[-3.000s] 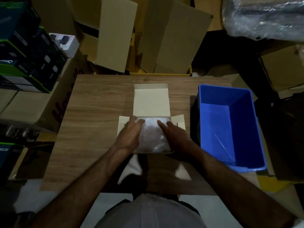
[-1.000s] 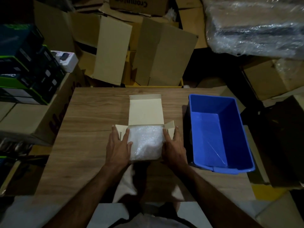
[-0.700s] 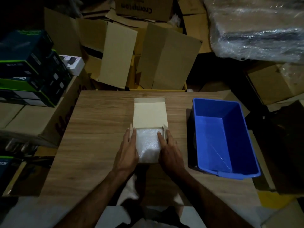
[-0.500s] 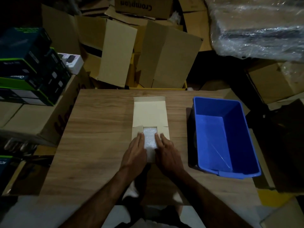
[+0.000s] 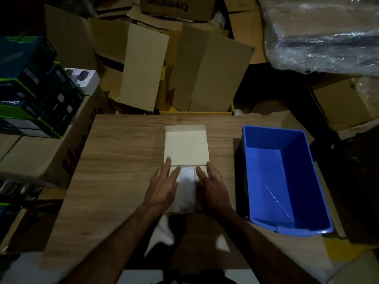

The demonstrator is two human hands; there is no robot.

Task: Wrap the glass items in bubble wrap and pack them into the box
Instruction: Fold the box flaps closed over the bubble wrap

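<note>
A small cream cardboard box [image 5: 186, 148] lies on the wooden table [image 5: 114, 160], its lid flap laid open toward the far side. A bubble-wrapped bundle [image 5: 187, 187] fills the box; only a narrow strip of it shows between my hands. My left hand [image 5: 163, 186] presses flat on the left side flap, folded in over the bundle. My right hand [image 5: 211, 187] presses flat on the right side flap in the same way. Fingers of both hands are stretched out, gripping nothing.
A blue plastic bin [image 5: 287, 179] stands on the table to the right of the box. Dark green boxes [image 5: 30, 89] are stacked at the left. Flattened brown cartons [image 5: 174, 68] lean behind the table. A plastic-wrapped load [image 5: 322, 31] sits top right.
The bundle has gone down into the box. My hands moved to the two side flaps and folded them inward, so the visible wrap shrank to a narrow strip.
</note>
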